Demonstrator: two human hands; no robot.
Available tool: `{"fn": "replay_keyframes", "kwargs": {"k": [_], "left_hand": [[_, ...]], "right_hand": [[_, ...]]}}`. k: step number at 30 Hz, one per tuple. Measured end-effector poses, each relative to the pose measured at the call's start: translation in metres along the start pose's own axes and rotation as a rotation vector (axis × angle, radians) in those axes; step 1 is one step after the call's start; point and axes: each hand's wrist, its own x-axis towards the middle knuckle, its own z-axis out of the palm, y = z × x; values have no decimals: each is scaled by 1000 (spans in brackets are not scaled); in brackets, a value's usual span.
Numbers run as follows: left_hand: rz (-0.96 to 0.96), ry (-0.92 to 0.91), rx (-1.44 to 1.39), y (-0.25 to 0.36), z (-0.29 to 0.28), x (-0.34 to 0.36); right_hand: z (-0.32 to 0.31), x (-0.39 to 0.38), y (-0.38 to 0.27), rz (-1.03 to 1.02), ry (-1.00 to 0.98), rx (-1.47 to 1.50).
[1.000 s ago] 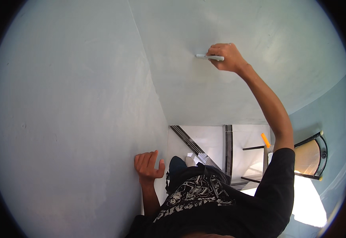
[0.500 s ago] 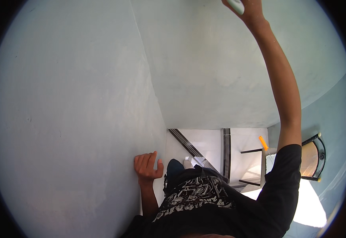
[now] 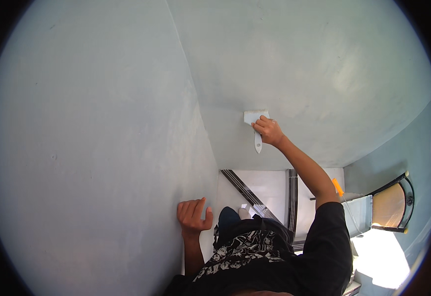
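While the right hand (image 3: 268, 132) clamps the white brush (image 3: 250, 117), its broad end faces twelve o'clock, its handle (image 3: 258, 143) six.

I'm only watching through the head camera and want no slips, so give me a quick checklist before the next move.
1. Right hand has hold of the pale flat tool: ok, fingers close around it between head and handle.
2. Tool's head touching the front wall: cannot tell, any gap is not visible.
3. Left hand free of tools: ok, it holds nothing.
4. Left hand clear of the left wall: cannot tell, contact is unclear.
5. Orange-handled tool clear of the right arm: cannot tell, it shows close beside the sleeve.
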Motion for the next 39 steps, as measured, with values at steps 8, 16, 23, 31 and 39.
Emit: {"fn": "replay_keyframes", "kwargs": {"k": [8, 16, 23, 31, 39], "left_hand": [[-21, -7, 13, 4, -6, -2], [11, 2, 18, -2, -2, 0], [-4, 5, 18, -3, -2, -3], [1, 5, 44, -1, 0, -2], [-14, -10, 32, 0, 0, -2]], "right_hand": [[53, -26, 21, 222, -364, 215], [-69, 97, 37, 71, -211, 156], [-189, 213, 41, -220, 130, -176], [-204, 311, 18, -262, 675, -178], [-35, 207, -7, -58, 709, 117]]}}
